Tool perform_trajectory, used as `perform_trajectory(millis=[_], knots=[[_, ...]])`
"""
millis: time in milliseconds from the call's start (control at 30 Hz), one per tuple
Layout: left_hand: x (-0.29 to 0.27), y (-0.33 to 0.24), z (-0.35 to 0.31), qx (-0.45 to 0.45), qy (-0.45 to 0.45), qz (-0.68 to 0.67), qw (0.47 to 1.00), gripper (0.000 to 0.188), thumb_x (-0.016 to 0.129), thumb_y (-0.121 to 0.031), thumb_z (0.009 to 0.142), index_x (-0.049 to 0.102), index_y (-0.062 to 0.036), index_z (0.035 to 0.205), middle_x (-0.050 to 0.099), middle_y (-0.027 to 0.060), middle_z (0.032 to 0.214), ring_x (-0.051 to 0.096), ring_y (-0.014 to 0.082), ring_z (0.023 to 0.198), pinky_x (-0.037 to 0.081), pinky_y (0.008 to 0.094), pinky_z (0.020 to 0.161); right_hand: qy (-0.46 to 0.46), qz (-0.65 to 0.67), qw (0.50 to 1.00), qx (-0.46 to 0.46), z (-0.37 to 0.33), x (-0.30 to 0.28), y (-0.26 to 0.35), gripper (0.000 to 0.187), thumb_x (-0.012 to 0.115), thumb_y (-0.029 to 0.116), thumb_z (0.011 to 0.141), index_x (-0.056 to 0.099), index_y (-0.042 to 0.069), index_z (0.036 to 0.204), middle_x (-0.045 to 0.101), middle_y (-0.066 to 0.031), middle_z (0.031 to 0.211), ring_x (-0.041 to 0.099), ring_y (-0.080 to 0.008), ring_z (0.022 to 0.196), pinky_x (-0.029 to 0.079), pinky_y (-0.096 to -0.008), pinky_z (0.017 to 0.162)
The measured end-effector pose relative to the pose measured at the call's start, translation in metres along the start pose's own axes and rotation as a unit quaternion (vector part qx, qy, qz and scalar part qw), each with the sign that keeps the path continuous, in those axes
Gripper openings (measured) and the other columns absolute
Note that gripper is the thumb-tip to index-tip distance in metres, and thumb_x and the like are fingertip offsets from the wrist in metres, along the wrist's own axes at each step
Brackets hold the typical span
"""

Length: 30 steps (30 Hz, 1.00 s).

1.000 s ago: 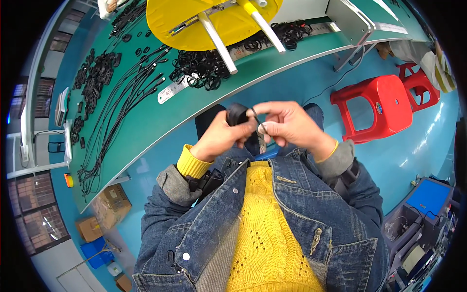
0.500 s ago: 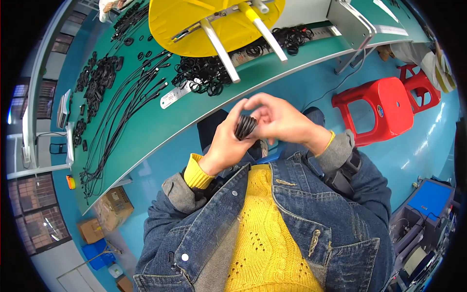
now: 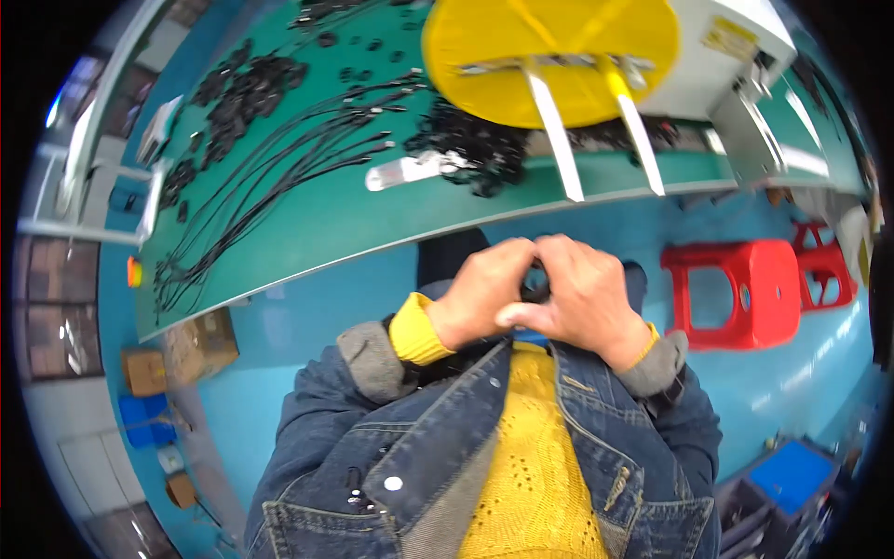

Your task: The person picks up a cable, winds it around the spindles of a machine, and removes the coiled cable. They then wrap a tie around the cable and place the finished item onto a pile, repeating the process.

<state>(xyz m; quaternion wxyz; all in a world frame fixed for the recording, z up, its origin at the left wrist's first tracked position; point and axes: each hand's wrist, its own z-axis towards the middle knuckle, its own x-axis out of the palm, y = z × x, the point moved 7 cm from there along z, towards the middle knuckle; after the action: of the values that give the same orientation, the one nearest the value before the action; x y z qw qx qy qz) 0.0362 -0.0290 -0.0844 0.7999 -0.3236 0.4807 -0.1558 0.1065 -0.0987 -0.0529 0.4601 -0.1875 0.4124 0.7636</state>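
Observation:
My left hand and my right hand meet in front of my chest, fingers curled round a small coil of black cable. Most of the coil is hidden; only a dark bit shows between the fingers. Both hands are off the table, just short of its front edge. Beyond them on the green table lie long black cables with plugs at one end, and a heap of black coiled cables beside a whitish strip.
A yellow round disc with metal bars rises over the table, next to a pale machine. Red stools stand on the floor at right. Cardboard boxes sit at left. More small black coils lie at the far left.
My head view has shifted, so the scene sits lower and further right. The hands have closed together round the coil, which showed more openly before.

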Motion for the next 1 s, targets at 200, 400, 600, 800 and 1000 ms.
perform_trajectory(millis=[200, 400, 600, 800, 1000], knots=[[0.014, 0.0, -0.016, 0.061, 0.014, -0.064, 0.996, 0.025, 0.064, -0.012, 0.064, 0.051, -0.003, 0.083, 0.054, 0.0132, 0.072, 0.057, 0.0356, 0.07, 0.048, 0.0393, 0.061, 0.041, -0.007, 0.998, -0.051, -0.01, 0.004, 0.011, 0.042, 0.071, 0.042, 0.07, 0.048, 0.007, 0.069, 0.049, -0.0066, 0.058, 0.051, -0.0243, 0.049, 0.042, -0.0331, 0.046], [0.013, 0.01, -0.019, 0.046, 0.031, -0.065, 0.996, 0.023, 0.067, -0.014, 0.064, 0.053, -0.0023, 0.079, 0.052, 0.0097, 0.065, 0.055, 0.0276, 0.058, 0.046, 0.0336, 0.053, 0.018, 0.067, 0.998, -0.004, -0.012, 0.014, 0.011, 0.037, 0.07, 0.036, 0.074, 0.05, 0.006, 0.072, 0.048, -0.0061, 0.054, 0.051, -0.0243, 0.046, 0.04, -0.0341, 0.044], [-0.022, 0.057, -0.042, -0.327, 0.399, -0.246, 0.821, 0.026, 0.071, -0.028, 0.074, 0.057, -0.0068, 0.077, 0.05, -0.0017, 0.062, 0.047, 0.0051, 0.055, 0.041, 0.0244, 0.05, 0.13, 0.122, 0.971, 0.156, -0.019, 0.024, -0.018, 0.033, 0.069, 0.027, 0.075, 0.054, 0.001, 0.087, 0.049, -0.0084, 0.053, 0.051, -0.0245, 0.046, 0.04, -0.0325, 0.047], [-0.298, 0.206, -0.002, -0.284, -0.308, -0.344, 0.84, 0.042, 0.057, -0.024, 0.087, 0.048, 0.0015, 0.119, 0.061, 0.0121, 0.098, 0.058, 0.019, 0.086, 0.048, 0.0299, 0.074, 0.197, 0.115, 0.955, 0.189, -0.033, 0.038, -0.025, 0.029, 0.068, 0.025, 0.077, 0.054, 0.002, 0.089, 0.05, -0.0075, 0.053, 0.052, -0.0234, 0.046, 0.04, -0.0314, 0.047], [-0.278, 0.263, -0.01, -0.379, -0.143, 0.209, 0.89, 0.058, 0.071, -0.038, 0.072, 0.059, 0.006, 0.107, 0.061, 0.0222, 0.107, 0.06, 0.0313, 0.099, 0.047, 0.0365, 0.085, 0.195, 0.096, 0.956, 0.196, -0.04, 0.047, -0.027, 0.023, 0.066, 0.02, 0.077, 0.055, 0.003, 0.087, 0.05, -0.0087, 0.054, 0.053, -0.0254, 0.05, 0.041, -0.0338, 0.048]])
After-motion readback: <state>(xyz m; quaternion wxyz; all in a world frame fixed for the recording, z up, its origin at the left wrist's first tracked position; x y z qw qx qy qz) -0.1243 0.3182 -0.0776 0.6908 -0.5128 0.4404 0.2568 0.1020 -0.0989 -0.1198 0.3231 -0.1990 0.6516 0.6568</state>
